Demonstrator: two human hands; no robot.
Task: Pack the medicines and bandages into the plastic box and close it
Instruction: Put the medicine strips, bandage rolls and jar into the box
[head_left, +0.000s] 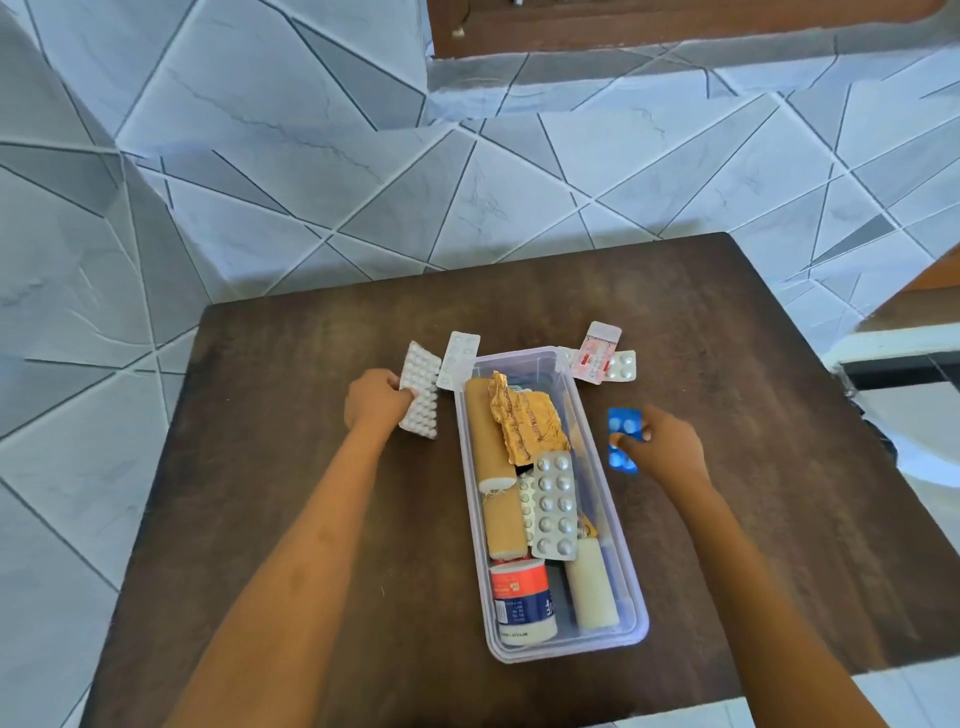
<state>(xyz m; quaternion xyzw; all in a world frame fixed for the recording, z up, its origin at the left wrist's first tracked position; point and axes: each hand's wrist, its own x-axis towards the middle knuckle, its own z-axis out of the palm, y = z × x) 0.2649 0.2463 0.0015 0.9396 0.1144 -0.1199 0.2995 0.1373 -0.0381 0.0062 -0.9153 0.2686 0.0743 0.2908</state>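
Clear plastic box (636, 618): largely filled, lid unseen. My left hand (375, 402) grips white blister strip (421, 397); right hand (662, 441) pinches blue strip (622, 440); three strips remain outside.

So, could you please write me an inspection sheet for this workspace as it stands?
Surface: dark wooden table.
Job's things: open plastic box holds tan bandage rolls, gold foil strip, silver blister strip, white roll, red-and-white tub; small silver strip, pink strip and short blister strip lie outside by its far end; no lid made out.
Clutter: nothing seen.
Grippers: left hand grips a white blister strip left of the box; right hand pinches a blue blister strip right of it.
Cables: nothing seen.
Surroundings: grey patterned tiled floor; wooden furniture beyond.
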